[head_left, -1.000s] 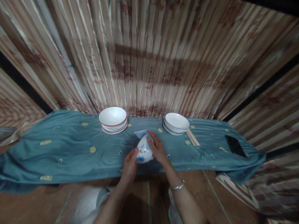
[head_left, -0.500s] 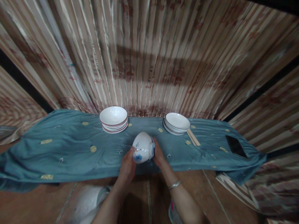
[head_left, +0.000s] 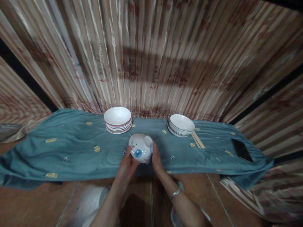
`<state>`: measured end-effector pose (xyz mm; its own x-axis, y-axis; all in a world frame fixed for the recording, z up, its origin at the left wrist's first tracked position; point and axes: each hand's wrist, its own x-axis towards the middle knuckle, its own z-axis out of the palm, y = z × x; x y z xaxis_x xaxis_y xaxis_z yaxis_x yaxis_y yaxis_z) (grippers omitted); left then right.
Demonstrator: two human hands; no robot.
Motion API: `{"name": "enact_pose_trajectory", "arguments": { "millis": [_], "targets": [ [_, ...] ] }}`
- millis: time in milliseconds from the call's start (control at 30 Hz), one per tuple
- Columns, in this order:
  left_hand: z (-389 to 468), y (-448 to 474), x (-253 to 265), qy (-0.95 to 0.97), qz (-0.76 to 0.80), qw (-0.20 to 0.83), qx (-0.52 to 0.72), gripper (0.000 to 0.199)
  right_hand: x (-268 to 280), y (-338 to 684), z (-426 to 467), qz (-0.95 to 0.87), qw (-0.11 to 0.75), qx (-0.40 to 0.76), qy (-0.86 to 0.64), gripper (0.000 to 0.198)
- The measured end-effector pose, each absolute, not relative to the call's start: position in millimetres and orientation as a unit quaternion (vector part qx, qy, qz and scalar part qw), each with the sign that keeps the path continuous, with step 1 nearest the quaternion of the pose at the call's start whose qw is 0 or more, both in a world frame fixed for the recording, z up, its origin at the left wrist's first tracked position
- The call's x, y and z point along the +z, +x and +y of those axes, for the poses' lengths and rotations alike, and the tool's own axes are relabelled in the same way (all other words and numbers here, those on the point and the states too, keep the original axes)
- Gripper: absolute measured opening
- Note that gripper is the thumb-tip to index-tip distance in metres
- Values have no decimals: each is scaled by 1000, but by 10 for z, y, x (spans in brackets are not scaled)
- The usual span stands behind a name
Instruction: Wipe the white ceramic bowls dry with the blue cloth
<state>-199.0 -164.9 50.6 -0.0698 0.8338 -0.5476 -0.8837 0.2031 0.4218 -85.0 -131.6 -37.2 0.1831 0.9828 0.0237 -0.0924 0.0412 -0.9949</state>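
Observation:
A white porcelain bowl (head_left: 140, 146) with a blue flower pattern is held between my two hands, over the front part of the cloth-covered table. It is tipped over, so its outside and round foot show while its inside is hidden. My left hand (head_left: 127, 162) grips it from the left and below, the fingers partly hidden behind it. On the other side, my right hand (head_left: 157, 159) is closed against the bowl near its foot, with most fingertips out of sight.
A stack of white bowls with red rims (head_left: 117, 119) stands at the back left. Dark-rimmed white dishes (head_left: 181, 124) are stacked at the back right, beside pale chopsticks (head_left: 198, 140). A black phone (head_left: 241, 150) lies right on the blue-green cloth (head_left: 78, 148); a striped curtain (head_left: 151, 63) hangs behind.
The bowl has turned in my hands, so more of its foot and blue flower face me. My hands have moved slightly left with it. The camera view has shifted a little.

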Motion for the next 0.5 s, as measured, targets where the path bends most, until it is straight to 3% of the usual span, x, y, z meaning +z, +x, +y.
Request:
{"name": "enact_pose_trajectory", "arguments": {
  "millis": [267,500],
  "targets": [
    [-1597,-2094,517,-56,395,667,629,31,-307,-1063,-1634,-529,517,423,-523,72],
    [-1563,-2144,423,-16,398,647,650,31,-391,-1143,-1787,-640,466,299,-533,66]
  ]
}}
